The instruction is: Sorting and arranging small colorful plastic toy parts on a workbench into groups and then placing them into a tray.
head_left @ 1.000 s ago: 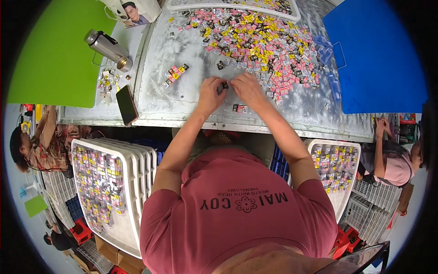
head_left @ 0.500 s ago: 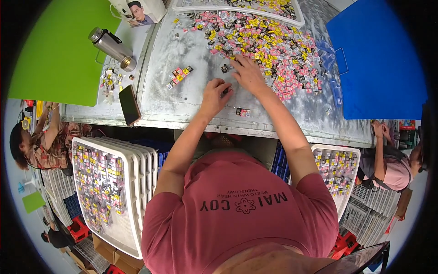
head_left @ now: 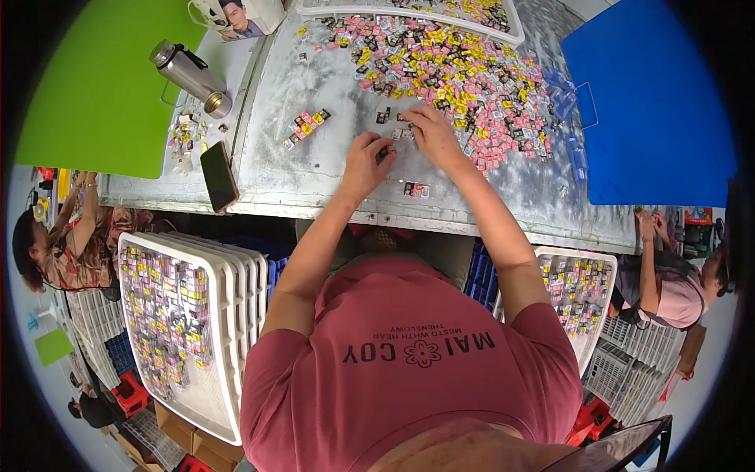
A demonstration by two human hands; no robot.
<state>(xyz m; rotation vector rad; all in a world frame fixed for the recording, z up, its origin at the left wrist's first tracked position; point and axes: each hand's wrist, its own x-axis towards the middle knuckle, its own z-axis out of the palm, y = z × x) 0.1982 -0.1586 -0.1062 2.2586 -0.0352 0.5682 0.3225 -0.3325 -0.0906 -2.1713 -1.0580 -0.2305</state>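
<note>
My left hand (head_left: 365, 167) is curled close above the metal tabletop, with a small dark block (head_left: 384, 153) between its thumb and fingers. Just to its right, my right hand (head_left: 435, 140) reaches over the table, its bent fingertips on a tiny dark block (head_left: 402, 118). Under those fingers lie a few whitish blocks (head_left: 401, 134). A black pair of blocks (head_left: 383, 116) sits just left of them. Nearer to me rests a short row of black, white and pink blocks (head_left: 416, 189). Farther left is a joined cluster of pink, yellow and black blocks (head_left: 307, 128).
A large loose pile of blocks (head_left: 480, 98) spreads beyond my right hand, below a white tray (head_left: 515, 35). Left stand a steel flask (head_left: 189, 75) and a phone (head_left: 219, 177). Stacked filled trays (head_left: 224, 338) flank me. Co-workers sit at both sides.
My right hand has drawn back from the pile's edge toward my left hand. Whitish blocks now show under its fingers. My left hand has shifted only slightly.
</note>
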